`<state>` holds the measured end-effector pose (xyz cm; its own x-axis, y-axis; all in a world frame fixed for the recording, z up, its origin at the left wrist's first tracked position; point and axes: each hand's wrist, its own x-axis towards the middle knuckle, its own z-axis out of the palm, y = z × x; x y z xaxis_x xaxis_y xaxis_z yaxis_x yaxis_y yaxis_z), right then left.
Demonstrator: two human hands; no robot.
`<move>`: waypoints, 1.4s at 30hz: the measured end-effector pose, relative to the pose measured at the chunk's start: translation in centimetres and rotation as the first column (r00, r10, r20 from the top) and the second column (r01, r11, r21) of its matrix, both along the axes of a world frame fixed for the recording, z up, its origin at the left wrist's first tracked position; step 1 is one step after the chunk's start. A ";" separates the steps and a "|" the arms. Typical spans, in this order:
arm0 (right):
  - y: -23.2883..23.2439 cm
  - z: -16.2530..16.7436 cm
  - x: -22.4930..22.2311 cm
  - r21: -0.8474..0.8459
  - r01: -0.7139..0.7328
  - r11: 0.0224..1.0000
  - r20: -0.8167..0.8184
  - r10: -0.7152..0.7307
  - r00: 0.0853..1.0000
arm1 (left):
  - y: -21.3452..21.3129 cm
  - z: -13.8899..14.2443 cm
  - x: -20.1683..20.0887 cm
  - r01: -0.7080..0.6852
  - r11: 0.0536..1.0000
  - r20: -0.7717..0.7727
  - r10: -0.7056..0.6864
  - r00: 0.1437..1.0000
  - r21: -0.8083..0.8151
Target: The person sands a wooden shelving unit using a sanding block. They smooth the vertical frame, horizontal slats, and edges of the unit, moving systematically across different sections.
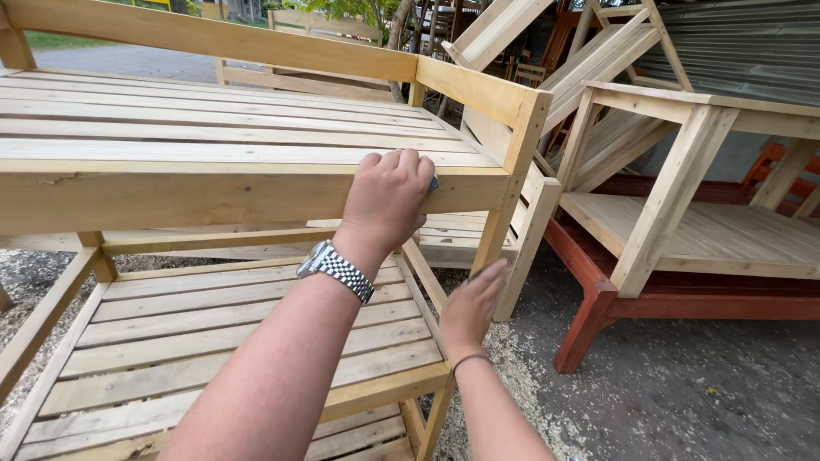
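My left hand (389, 201), with a metal watch (336, 271) on the wrist, presses on the front rail (171, 201) of a pale wooden slatted rack, close to its right corner. The fingers are curled over a small grey-blue piece (434, 183), mostly hidden under them. My right hand (470, 307), a thin band on its wrist, is lower down with its fingers flat and together. It rests against the rack's front right post (495, 243), just above the lower slatted shelf (213, 333).
More unfinished wooden furniture stands to the right: a slatted bench frame (683, 171) stacked on a red-brown base (598, 307). Other frames lean at the back (598, 51). Sawdust and gravel (683, 384) cover the ground. A third shelf shows at the bottom (367, 435).
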<state>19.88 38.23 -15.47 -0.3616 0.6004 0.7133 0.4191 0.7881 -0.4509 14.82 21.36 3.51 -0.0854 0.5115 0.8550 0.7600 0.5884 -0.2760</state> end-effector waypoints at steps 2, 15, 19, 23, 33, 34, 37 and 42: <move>-1.0 -1.4 0.9 -0.174 -0.058 0.983 0.021 0.063 0.998 | 0.0 0.0 0.1 -0.019 1.000 0.026 0.020 0.999 -0.023; -1.7 -0.4 1.0 -0.196 -0.084 0.977 0.068 0.099 0.993 | 0.0 -0.2 0.0 -0.002 1.000 -0.018 0.002 1.000 -0.006; -1.6 0.0 0.2 -0.165 -0.135 0.977 -0.107 0.118 0.987 | -0.4 0.1 0.5 -0.018 1.000 -0.045 0.018 0.999 -0.001; 1.2 5.5 -2.6 -0.040 -0.126 0.991 -0.253 0.112 0.961 | -0.2 -0.2 0.5 -0.042 0.998 -0.008 0.042 0.999 -0.049; 0.3 -3.1 4.2 -0.507 -0.284 0.814 -0.067 0.292 0.954 | -2.8 -1.1 0.5 0.264 0.964 -0.185 -0.265 0.946 -0.034; 1.1 -3.0 4.7 -0.680 -0.289 0.674 -0.078 0.326 0.942 | -3.4 -1.8 1.1 0.264 0.964 -0.190 -0.263 0.946 -0.019; 3.9 -1.9 6.2 -0.681 -0.454 0.574 -0.400 0.228 0.888 | -3.5 -5.7 3.3 0.375 0.868 -0.090 -0.367 0.926 0.324; 7.7 -1.4 7.7 -0.492 -0.740 0.459 -0.697 0.302 0.651 | 2.2 -14.7 4.5 0.214 0.319 0.276 -0.938 0.211 0.923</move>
